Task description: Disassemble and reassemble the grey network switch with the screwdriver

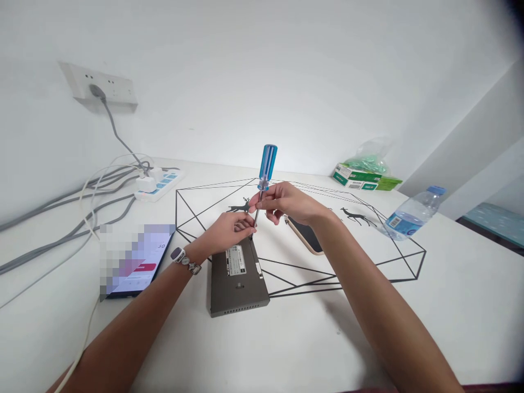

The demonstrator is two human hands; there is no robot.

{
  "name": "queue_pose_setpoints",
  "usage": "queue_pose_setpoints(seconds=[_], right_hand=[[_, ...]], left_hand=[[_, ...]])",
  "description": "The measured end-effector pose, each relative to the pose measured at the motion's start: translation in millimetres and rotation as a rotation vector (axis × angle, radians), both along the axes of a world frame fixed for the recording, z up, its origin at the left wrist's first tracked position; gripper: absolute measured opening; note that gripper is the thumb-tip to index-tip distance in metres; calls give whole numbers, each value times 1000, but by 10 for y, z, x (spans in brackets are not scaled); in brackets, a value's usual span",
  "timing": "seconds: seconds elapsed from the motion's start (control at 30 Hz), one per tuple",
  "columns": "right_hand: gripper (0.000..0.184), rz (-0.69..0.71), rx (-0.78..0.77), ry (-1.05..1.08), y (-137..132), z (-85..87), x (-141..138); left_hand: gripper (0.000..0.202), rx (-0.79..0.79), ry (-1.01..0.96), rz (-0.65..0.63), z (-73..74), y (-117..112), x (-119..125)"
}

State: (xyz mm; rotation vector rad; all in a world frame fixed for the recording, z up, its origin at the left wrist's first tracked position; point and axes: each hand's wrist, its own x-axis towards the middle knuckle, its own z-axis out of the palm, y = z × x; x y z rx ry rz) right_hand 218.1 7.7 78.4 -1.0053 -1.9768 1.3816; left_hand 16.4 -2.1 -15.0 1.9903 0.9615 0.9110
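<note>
A dark grey network switch (241, 292) lies flat with its labelled face up and a vented edge facing me. Above its far right corner stands a screwdriver (268, 161) with a clear blue handle, slightly tilted, its tip down at that corner. My right hand (289, 203) pinches the metal shaft just below the handle. Lower down, my left hand (231, 232) has its fingers closed around the shaft near the tip, resting over the far end of the switch. Whatever is under the tip is too small to make out.
A lit phone (141, 265) lies at left, and another phone (307, 237) lies behind my right forearm. Cables run to a power strip (159, 185) and wall socket (100, 84). At right are a water bottle (413, 215) and green-white boxes (356, 177) with a plastic bag.
</note>
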Motion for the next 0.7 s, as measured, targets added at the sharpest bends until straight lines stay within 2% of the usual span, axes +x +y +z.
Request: queue_pose_setpoints(seconds=[0.07, 0.23, 0.33, 0.47, 0.57, 0.7], right_hand=[[21, 15, -15, -7, -19, 9, -7], [21, -60, 64, -34, -21, -31, -38], [22, -69, 43, -16, 8, -57, -36], [18, -18, -2, -35, 13, -21, 1], [22, 52, -37, -62, -11, 18, 18], [27, 49, 6, -62, -38, 12, -14]], left_hand=[[20, -3, 6, 2, -2, -1, 2], [19, 8, 14, 1, 15, 1, 5], [20, 22, 21, 9, 19, 1, 2], [22, 40, 29, 4, 7, -8, 0], [24, 49, 33, -17, -1, -14, -1], [24, 39, 38, -10, 6, -14, 3]])
